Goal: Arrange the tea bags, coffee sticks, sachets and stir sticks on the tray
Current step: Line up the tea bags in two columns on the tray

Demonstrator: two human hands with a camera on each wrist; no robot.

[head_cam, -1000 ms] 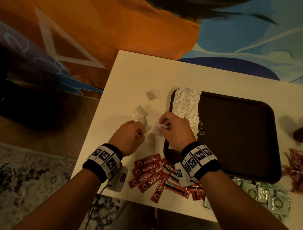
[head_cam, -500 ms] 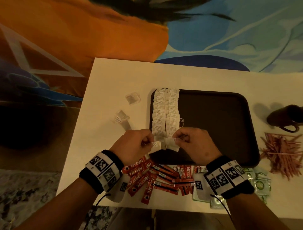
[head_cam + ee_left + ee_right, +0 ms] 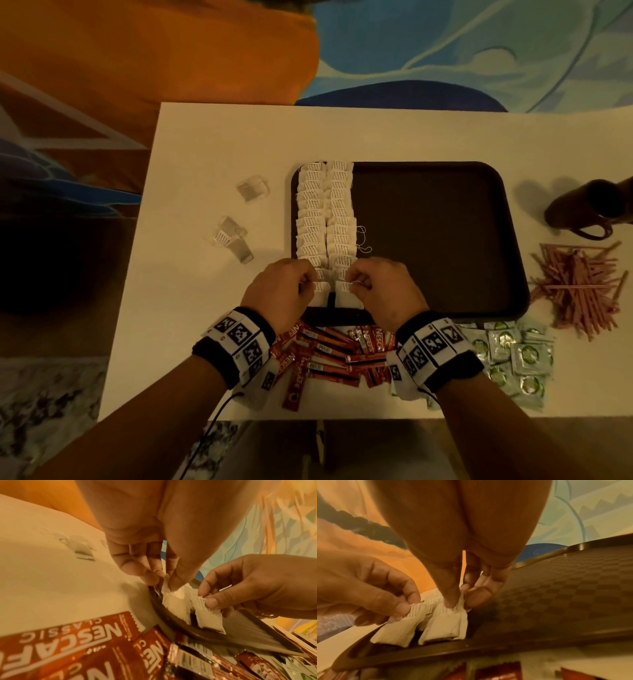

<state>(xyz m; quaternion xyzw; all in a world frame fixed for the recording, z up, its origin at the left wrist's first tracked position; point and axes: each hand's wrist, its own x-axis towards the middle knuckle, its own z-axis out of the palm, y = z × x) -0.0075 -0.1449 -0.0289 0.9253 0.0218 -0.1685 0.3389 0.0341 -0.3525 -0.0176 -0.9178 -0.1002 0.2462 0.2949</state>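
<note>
A dark brown tray (image 3: pixel 428 240) lies on the white table. Two rows of white tea bags (image 3: pixel 323 212) run down its left side. At the rows' near end my left hand (image 3: pixel 310 286) pinches the top of one tea bag (image 3: pixel 320 296), which rests on the tray. Beside it my right hand (image 3: pixel 352 286) pinches a second tea bag (image 3: pixel 346 298) by its top. The left wrist view shows my left hand (image 3: pixel 163 582) on its bag (image 3: pixel 173 601). In the right wrist view my right hand (image 3: pixel 460 601) grips its bag (image 3: pixel 447 623).
Red coffee sticks (image 3: pixel 329 353) lie in a heap in front of the tray. Green sachets (image 3: pixel 513 356) sit at the front right, pink stir sticks (image 3: pixel 579 291) to the tray's right. A dark mug (image 3: pixel 589 205) stands behind them. Loose tea bags (image 3: pixel 231 240) lie left of the tray.
Both hands have moved right from the table beside the tray to the near end of the tea bag rows. The two bags now rest side by side on the tray.
</note>
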